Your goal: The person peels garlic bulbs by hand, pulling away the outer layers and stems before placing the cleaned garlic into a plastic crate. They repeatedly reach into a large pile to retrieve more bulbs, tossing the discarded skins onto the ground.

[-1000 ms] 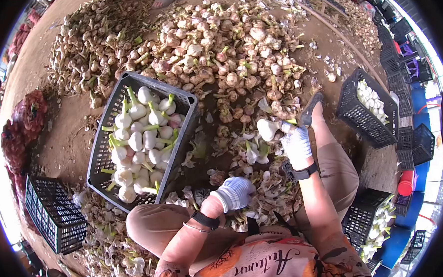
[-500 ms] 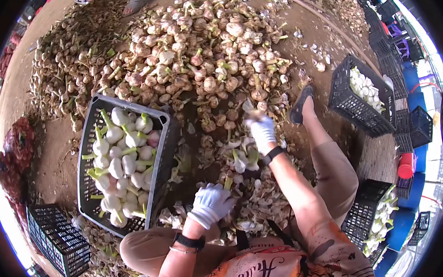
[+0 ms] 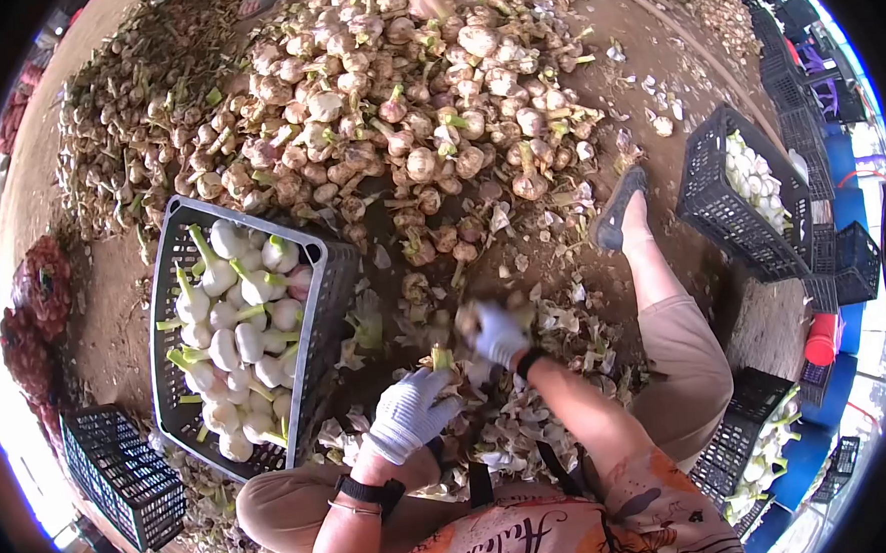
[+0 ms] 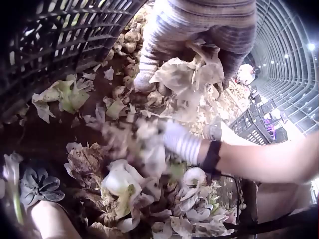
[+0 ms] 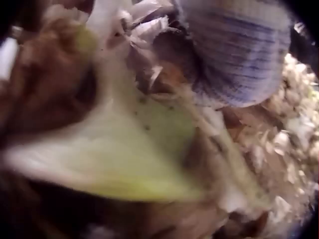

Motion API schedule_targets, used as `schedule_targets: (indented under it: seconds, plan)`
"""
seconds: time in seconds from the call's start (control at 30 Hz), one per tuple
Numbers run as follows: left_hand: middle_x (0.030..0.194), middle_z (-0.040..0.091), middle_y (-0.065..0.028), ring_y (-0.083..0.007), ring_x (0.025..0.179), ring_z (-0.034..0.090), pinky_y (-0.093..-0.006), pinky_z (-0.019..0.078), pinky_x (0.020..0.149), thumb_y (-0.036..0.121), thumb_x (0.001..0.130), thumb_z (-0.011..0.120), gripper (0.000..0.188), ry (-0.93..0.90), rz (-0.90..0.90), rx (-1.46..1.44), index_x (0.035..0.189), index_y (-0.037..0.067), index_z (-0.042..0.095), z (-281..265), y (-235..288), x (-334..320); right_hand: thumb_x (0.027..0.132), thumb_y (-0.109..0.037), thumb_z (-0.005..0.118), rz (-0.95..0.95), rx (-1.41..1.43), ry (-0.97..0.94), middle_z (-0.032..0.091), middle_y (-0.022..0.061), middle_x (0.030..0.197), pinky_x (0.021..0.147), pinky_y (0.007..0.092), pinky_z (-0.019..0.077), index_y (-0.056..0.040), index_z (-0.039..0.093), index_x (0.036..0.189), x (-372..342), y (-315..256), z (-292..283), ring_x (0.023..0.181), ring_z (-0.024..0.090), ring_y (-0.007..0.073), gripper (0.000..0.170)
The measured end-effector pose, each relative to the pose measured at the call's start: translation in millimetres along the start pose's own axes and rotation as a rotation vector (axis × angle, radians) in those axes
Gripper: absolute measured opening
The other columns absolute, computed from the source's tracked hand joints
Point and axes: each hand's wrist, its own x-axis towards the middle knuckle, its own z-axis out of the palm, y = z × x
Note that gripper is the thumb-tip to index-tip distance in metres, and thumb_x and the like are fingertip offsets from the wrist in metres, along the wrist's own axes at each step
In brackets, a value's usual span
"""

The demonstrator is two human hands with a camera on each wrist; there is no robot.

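Both hands wear pale striped knit gloves. The left hand (image 3: pixel 415 413) is curled in front of the person's lap, a cut yellow-green garlic stem (image 3: pixel 440 359) rising just beyond its fingers. In the left wrist view, its thumb and fingers lie around papery garlic skins (image 4: pixel 187 77). Blurred by motion, the right hand (image 3: pixel 499 334) grips a brownish garlic bulb (image 3: pixel 467 321) just beyond the left hand. The right wrist view shows that glove close over a pale green garlic leaf (image 5: pixel 114 154). Peeled skins (image 3: pixel 530 412) litter the ground beneath both hands.
A black crate (image 3: pixel 315 313) of cleaned white garlic (image 3: pixel 231 338) stands at the left. Beyond lies a large heap of uncleaned garlic (image 3: pixel 404 108). Another garlic crate (image 3: pixel 730 211) stands at right, and a smaller black crate (image 3: pixel 123 483) at lower left. The person's outstretched leg (image 3: pixel 663 275) borders the right.
One second ago the right hand held a large white bulb farther right; then it was out at the heap's edge, and it has come back toward the left hand with a brownish bulb.
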Motion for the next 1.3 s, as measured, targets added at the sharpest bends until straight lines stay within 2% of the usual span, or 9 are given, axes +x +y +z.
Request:
schedule_targets:
  seconds: [0.17,0.3,0.43,0.53,0.57,0.7,0.77,0.8,1.3]
  plan:
    - [0.082,0.061,-0.0167,-0.0353,0.075,0.06,-0.0391,0.0495,0.065,0.025,0.072,0.067,0.031,0.145,0.012,0.114,0.096,0.005,0.062,3.5,-2.6,-6.5,0.084,-0.023,0.05,-0.176,-0.808,-0.478,0.058,0.0157,0.101,0.075,0.0436,0.0483,-0.0144,0.052,0.116,-124.0,-53.2,-0.2,0.089,0.06,0.0346,0.034]
    - [0.102,0.063,-0.0143,-0.0282,0.085,0.064,-0.036,0.0505,0.073,0.034,0.076,0.067,0.057,-0.007,-0.086,0.084,0.125,0.012,0.05,18.0,-5.3,-2.3,0.077,-0.017,0.059,-0.159,-0.694,-0.17,0.056,0.016,0.109,0.07,0.0399,0.0509,-0.0097,0.042,0.13,-150.0,-117.2,-31.7,0.088,0.061,0.0343,0.055]
    - [0.103,0.059,-0.0084,-0.0104,0.084,0.055,-0.0236,0.0485,0.071,0.006,0.075,0.073,0.079,-0.042,-0.116,-0.978,0.14,0.004,0.027,25.6,17.6,-5.5,0.074,-0.009,0.065,-0.632,-0.418,0.154,0.057,0.0176,0.107,0.073,0.0381,0.0507,-0.0036,0.047,0.124,-165.9,-155.5,-47.3,0.092,0.06,0.034,0.054]
    - [0.097,0.059,-0.0063,-0.0076,0.075,0.054,-0.0202,0.0472,0.063,-0.001,0.071,0.073,0.081,0.052,-0.11,-1.02,0.139,0.003,0.029,2.4,37.7,-11.8,0.077,-0.001,0.06,-0.886,-0.11,0.157,0.059,0.0092,0.112,0.072,0.028,0.0502,-0.0033,0.049,0.122,-164.7,-186.5,-66.4,0.09,0.061,0.0192,0.047]
    - [0.102,0.058,-0.0078,-0.0106,0.085,0.056,-0.0224,0.0478,0.074,0.001,0.07,0.075,0.082,0.076,-0.09,-0.99,0.139,0.004,0.03,-1.3,38.3,-13.6,0.078,-0.003,0.062,-0.42,0.228,0.148,0.061,0.0085,0.104,0.065,0.024,0.0498,-0.004,0.051,0.117,-183.1,-192.2,-71.0,0.081,0.061,0.0158,0.041]
    - [0.111,0.056,-0.0116,-0.0168,0.096,0.055,-0.0283,0.0451,0.086,0.008,0.068,0.078,0.085,0.266,0.113,-0.712,0.138,0.004,0.031,-0.4,50.1,-17.0,0.081,-0.013,0.064,-0.186,0.841,0.445,0.062,0.0047,0.083,0.049,0.0188,0.043,-0.0052,0.057,0.11,-171.1,-171.3,-77.9,0.063,0.054,0.0066,0.031]
    - [0.115,0.056,-0.0135,-0.0191,0.098,0.056,-0.0301,0.0444,0.088,0.012,0.067,0.08,0.086,0.318,0.149,-0.623,0.138,0.004,0.031,0.0,50.5,-17.7,0.082,-0.018,0.065,-0.028,0.794,0.074,0.061,0.0046,0.086,0.047,0.0185,0.0423,-0.0032,0.055,0.113,-161.7,-152.1,-81.2,0.064,0.055,0.0068,0.036]
    - [0.116,0.055,-0.0157,-0.0223,0.1,0.056,-0.0316,0.0446,0.088,0.016,0.065,0.081,0.088,0.312,0.18,-0.506,0.137,0.004,0.032,0.5,47.1,-17.0,0.081,-0.022,0.068,-0.085,0.81,-0.174,0.061,0.004,0.089,0.052,0.0207,0.0448,-0.0027,0.057,0.107,-163.7,-160.2,-78.0,0.069,0.058,0.009,0.034]
    - [0.095,0.053,-0.0152,-0.035,0.085,0.055,-0.0415,0.0471,0.074,0.028,0.057,0.08,0.077,0.431,0.455,0.301,0.125,0.011,0.048,0.5,38.7,-19.9,0.072,-0.004,0.068,-0.104,0.969,-0.035,0.062,0.0043,0.08,0.062,0.0249,0.0463,-0.0026,0.061,0.089,-140.1,-164.9,-47.4,0.072,0.059,0.0127,0.019]
